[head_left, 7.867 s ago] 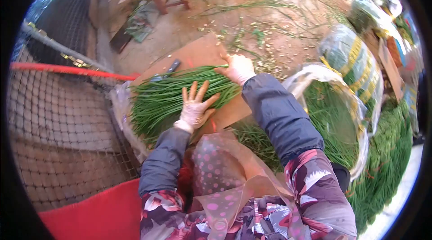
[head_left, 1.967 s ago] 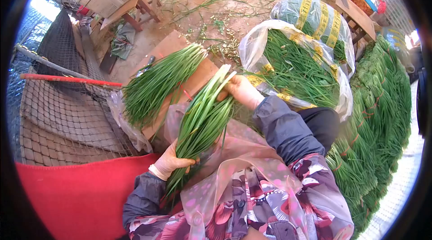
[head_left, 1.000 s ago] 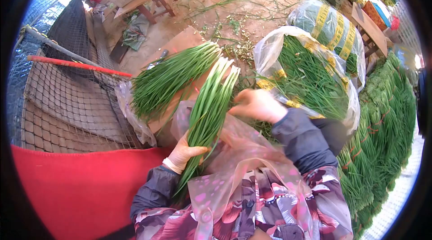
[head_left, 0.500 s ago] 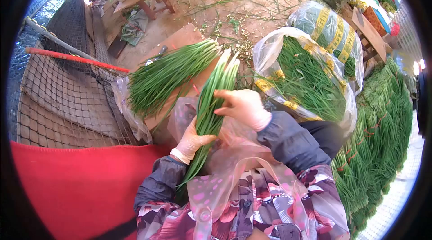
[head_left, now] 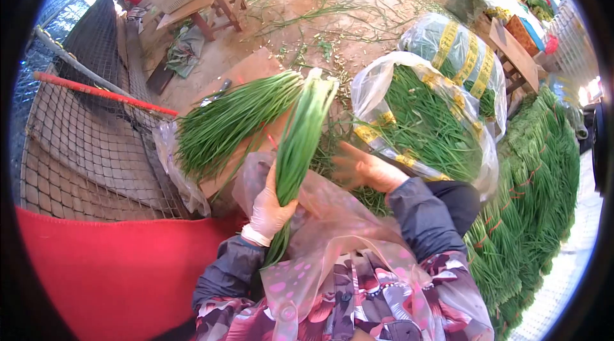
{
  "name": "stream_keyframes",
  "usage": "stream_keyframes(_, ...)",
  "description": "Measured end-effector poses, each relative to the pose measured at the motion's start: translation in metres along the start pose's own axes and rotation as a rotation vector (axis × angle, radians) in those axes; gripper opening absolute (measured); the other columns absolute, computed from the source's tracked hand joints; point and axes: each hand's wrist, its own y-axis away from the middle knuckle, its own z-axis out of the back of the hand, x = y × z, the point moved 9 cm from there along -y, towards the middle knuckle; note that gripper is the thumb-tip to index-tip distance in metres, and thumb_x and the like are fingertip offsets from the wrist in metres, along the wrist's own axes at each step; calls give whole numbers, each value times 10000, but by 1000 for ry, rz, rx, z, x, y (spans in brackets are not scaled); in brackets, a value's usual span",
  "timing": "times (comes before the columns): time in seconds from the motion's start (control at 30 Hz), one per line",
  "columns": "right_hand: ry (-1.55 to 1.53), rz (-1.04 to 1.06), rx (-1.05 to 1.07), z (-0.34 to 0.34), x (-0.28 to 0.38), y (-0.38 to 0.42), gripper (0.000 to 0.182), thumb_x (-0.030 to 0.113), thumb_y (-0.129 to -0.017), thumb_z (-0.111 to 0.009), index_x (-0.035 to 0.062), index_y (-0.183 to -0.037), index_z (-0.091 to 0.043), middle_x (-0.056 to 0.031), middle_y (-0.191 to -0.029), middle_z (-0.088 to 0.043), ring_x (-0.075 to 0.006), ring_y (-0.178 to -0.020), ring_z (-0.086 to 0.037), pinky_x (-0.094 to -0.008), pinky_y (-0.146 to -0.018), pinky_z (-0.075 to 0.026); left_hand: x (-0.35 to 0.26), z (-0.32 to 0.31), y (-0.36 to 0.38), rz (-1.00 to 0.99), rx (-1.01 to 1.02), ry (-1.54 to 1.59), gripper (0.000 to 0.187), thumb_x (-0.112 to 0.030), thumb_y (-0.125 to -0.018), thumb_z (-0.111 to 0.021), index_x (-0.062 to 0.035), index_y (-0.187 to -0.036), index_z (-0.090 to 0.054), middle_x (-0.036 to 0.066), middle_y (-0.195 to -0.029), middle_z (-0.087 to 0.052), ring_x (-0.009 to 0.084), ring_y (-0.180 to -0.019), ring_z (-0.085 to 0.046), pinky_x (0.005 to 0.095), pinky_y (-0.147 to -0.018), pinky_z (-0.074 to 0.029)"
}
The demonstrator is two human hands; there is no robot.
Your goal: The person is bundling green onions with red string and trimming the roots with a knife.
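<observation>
Ahead of the hands, a pile of green stalks (head_left: 224, 120) covers most of the board (head_left: 252, 72), leaving only its far corner bare. To the right, an open plastic bag of greens (head_left: 422, 117) and stacked bundles (head_left: 537, 174) close that side, while netting (head_left: 83, 142) and a red pole (head_left: 102, 93) wall the left. Beyond the board the dirt floor (head_left: 358, 15) lies open, strewn with trimmings.

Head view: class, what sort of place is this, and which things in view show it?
Probably an outdoor produce-sorting spot at a farm or market. The left hand grips a chive bunch; bagged chives and tied bundles lie on dirt ground.
</observation>
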Motion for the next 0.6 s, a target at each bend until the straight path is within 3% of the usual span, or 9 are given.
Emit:
stream_keyframes(0.07,-261,174,65,-25,-2,-34,970,571,-753,-725,102,-1445,-232,-111,-1416,-409,-266,-1275,-451,-465,-1004,-411,-30,-21,4,169,65,-555,918,-47,-702,-674,-66,-1494,-210,188,-1072,-638,358,-842,-653,430,-726,-528)
stream_keyframes(0.1,-410,262,93,-36,-2,-48,780,510,-777,-739,92,-1361,-435,-48,-1311,-541,-231,-1200,-535,-419,-999,-434,-44,-39,8,-31,151,-608,949,-120,-694,-686,-53,-1498,-186,241,-1011,-621,398,-834,-636,455,-723,-513)
stream_keyframes(0.2,-473,241,-73,-42,11,-48,639,339,-814,-735,45,-1320,-479,-103,-1239,-588,-243,-1126,-586,-399,-1018,-452,-89,-41,5,-120,317,-812,972,-229,-668,-788,-6,-1462,-274,232,-952,-647,397,-819,-646,437,-722,-515)
stream_keyframes(0.23,-471,246,-80,-41,12,-45,639,339,-814,-735,45,-1320,-479,-103,-1239,-588,-243,-1126,-586,-399,-1018,-452,-101,-25,2,-196,229,-761,946,-326,-646,-817,-68,-1442,-374,177,-912,-641,337,-724,-643,419,-650,-514)
stream_keyframes(0.33,-488,248,-58,-47,13,-40,661,305,-801,-741,17,-1328,-465,-126,-1230,-592,-245,-1112,-596,-394,-1001,-469,-66,30,-2,195,-60,-255,773,-259,-683,-850,-74,-1351,-509,35,-868,-644,174,-607,-590,302,-571,-501)
stream_keyframes(0.4,-526,230,14,-59,14,-38,681,265,-788,-737,15,-1351,-446,-134,-1251,-580,-252,-1139,-580,-405,-1025,-450,-19,34,-10,188,-48,-141,770,-166,-686,-852,-56,-1358,-492,31,-1002,-627,148,-714,-577,270,-680,-507)
stream_keyframes(0.47,-541,256,8,-64,13,-38,705,250,-777,-731,6,-1365,-428,-144,-1261,-569,-258,-1167,-560,-413,-1038,-435,-19,1,-19,96,78,55,816,-74,-664,-848,-36,-1378,-455,73,-1169,-584,154,-892,-580,271,-826,-485)
stream_keyframes(0.5,-548,279,40,-63,10,-40,708,243,-775,-727,11,-1371,-422,-147,-1268,-564,-262,-1171,-555,-415,-1036,-433,-4,-29,-1,419,150,512,846,-45,-652,-837,-26,-1391,-424,59,-1256,-538,142,-1073,-532,296,-931,-439)
stream_keyframes(0.6,-514,333,98,-61,19,-35,711,299,-778,-739,37,-1364,-433,-128,-1256,-570,-245,-1129,-572,-394,-995,-458,11,-89,28,574,402,628,686,37,-726,-752,-64,-1343,-470,25,-1221,-562,147,-1079,-561,302,-954,-441)
